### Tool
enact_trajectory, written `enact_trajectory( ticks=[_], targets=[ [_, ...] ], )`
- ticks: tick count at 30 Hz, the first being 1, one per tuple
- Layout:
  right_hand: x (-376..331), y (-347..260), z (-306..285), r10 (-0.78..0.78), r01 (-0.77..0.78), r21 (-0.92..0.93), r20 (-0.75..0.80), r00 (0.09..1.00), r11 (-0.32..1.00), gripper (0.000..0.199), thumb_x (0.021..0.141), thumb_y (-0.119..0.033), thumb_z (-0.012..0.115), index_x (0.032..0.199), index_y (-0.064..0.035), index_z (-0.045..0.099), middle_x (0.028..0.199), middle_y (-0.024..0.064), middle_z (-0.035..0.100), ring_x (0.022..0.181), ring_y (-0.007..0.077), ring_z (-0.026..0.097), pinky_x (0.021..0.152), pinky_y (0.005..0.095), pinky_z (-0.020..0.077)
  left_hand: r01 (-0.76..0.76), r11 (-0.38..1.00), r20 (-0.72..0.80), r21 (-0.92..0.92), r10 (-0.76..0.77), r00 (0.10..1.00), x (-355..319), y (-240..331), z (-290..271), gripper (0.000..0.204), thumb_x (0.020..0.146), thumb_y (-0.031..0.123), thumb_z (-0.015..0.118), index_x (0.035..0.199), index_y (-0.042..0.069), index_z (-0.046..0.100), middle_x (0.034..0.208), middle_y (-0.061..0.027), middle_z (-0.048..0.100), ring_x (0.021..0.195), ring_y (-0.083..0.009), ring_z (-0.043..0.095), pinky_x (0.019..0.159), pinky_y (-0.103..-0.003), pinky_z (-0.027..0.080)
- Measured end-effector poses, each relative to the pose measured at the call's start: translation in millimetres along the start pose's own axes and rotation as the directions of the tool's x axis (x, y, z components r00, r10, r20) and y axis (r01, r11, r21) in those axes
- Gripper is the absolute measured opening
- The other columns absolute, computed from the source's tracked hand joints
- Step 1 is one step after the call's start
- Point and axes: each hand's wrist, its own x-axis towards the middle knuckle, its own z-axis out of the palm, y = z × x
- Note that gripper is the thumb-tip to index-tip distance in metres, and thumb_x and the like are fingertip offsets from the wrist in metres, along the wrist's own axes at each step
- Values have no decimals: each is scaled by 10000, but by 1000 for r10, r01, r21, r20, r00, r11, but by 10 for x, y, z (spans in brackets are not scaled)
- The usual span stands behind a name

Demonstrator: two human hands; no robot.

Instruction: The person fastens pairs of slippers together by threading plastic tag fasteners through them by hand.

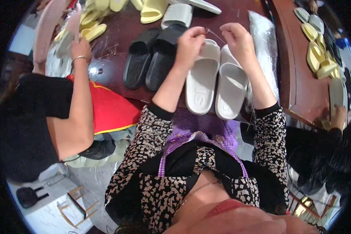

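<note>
A pair of off-white slide sandals stands side by side at the table's near edge, toes away from me: the left sandal (202, 84) and the right sandal (230, 91). My left hand (191, 45) is over the left sandal's far end, thumb and fingers pinched together. A thin, pale strand (215, 34) runs from its fingertips toward my right hand (238, 41). That hand is above the right sandal's far end with its fingers curled in; what they grip is too small to make out. Left of my left wrist lies a pair of black slides (138, 64).
The dark red table (109, 37) carries yellow slides (154, 11) and a white slide (177, 15) at its far side. Clear plastic bags (263, 43) lie right of my right hand. A co-worker's hand (81, 50) holds a pink slide at left; another person's hand (339, 115) is at right.
</note>
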Motion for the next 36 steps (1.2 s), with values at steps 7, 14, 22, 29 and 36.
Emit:
enact_trajectory(
  ticks=[7, 14, 22, 29, 36],
  targets=[
    [-238, -633, -736, 68, -71, -24, 691, 719, 997, 223, 849, -115, 578, 1057, -50, 625, 1001, 139, 660, 845, 283, 652, 753, 358, 517, -398, 738, -110, 546, 534, 839, -345, 267, -824, 212, 830, 9, 592, 1041, -3, 609, 952, -57, 599, 757, -101, 570, 660, -224, 484],
    [-792, -440, -127, 155, 109, -336, 666, 730, 935, 201, 811, -171, 550, 948, -28, 589, 795, 174, 612, 767, 338, 640, 674, 422, 522, -227, 312, 20, 923, 550, 835, -345, 117, -1351, 258, 814, 96, 596, 1055, 2, 606, 1027, -179, 594, 963, -328, 557, 860, -405, 441],
    [-494, -606, -514, 124, 153, -440, 540, 833, 885, 171, 775, -130, 533, 888, -9, 575, 742, 156, 617, 710, 305, 648, 592, 391, 526, -154, 241, 36, 958, 435, 900, -379, -3, -1779, 328, 837, 175, 595, 1108, -10, 580, 1081, -201, 590, 1016, -346, 544, 904, -400, 415],
    [168, -12, -1475, 270, 121, -736, 389, 881, 666, 158, 861, -160, 508, 902, -62, 625, 823, 126, 648, 740, 301, 647, 619, 404, 524, -30, 378, -84, 925, 281, 956, -309, -25, -1895, 326, 821, 161, 622, 1088, -20, 572, 981, -173, 614, 890, -277, 594, 831, -354, 464],
    [300, 650, -3438, -39, -111, -761, -176, 984, 639, 229, 865, -127, 556, 1038, -12, 651, 873, 178, 674, 751, 250, 653, 652, 326, 503, -212, 593, 20, 777, 313, 949, -99, -131, -1405, 302, 813, 133, 645, 1069, -5, 564, 930, -95, 613, 741, -153, 554, 711, -289, 467]
  ],
)
